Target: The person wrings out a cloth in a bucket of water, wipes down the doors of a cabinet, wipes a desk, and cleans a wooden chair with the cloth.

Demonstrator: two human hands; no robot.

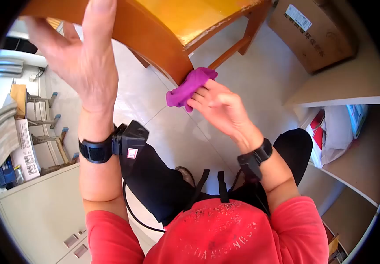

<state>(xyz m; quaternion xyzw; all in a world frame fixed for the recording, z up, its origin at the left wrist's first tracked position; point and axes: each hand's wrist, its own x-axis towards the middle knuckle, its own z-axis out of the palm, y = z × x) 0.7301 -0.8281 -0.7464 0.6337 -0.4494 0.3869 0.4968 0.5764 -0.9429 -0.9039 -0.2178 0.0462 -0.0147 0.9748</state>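
A wooden chair point(150, 39) with an orange-brown frame and a glossy yellow seat point(172, 15) fills the top of the view, tilted. The seat's edge looks worn. At the upper left my left hand point(86, 66) grips the curved frame, thumb over the front and fingers partly hidden behind it. My right hand point(220, 103) holds a purple cloth point(192, 90), its fingers pressed into the fabric. That cloth touches the end of the curved frame piece, near where a leg rail point(229, 53) runs off to the right.
A cardboard box point(313, 37) stands on the tiled floor point(163, 119) at the upper right. Open shelves point(344, 176) holding bags lie to the right. A pale metal cabinet point(40, 207) is at the left, near metal brackets point(44, 119). A black cable point(130, 211) hangs by my left arm.
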